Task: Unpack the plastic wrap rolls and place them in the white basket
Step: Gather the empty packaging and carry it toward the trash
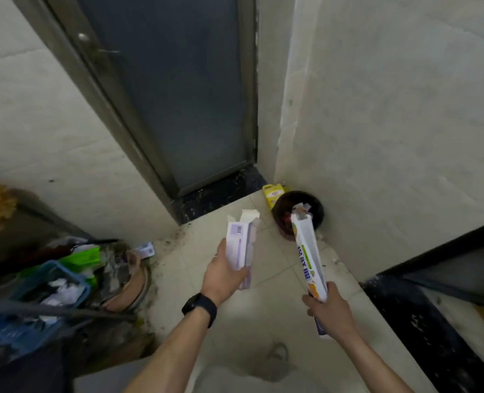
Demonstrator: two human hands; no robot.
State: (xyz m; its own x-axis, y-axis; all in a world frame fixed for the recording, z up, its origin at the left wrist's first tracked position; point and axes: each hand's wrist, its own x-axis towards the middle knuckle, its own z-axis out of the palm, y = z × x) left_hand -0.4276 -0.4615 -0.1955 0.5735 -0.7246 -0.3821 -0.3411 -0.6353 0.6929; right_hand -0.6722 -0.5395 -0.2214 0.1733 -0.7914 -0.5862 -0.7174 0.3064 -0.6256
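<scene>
My left hand grips a pale purple plastic-wrap box with its far end flaps open. My right hand grips a long white plastic-wrap box with blue and orange print, also open at its far end. That end points toward a dark round bin in the corner of the floor. I cannot tell whether rolls are inside the boxes. No white basket is in view.
A yellow container stands beside the bin near a dark door. A blue crate and clutter fill the left side. A black-framed ledge is at the right. My shoe is on the pale tiled floor.
</scene>
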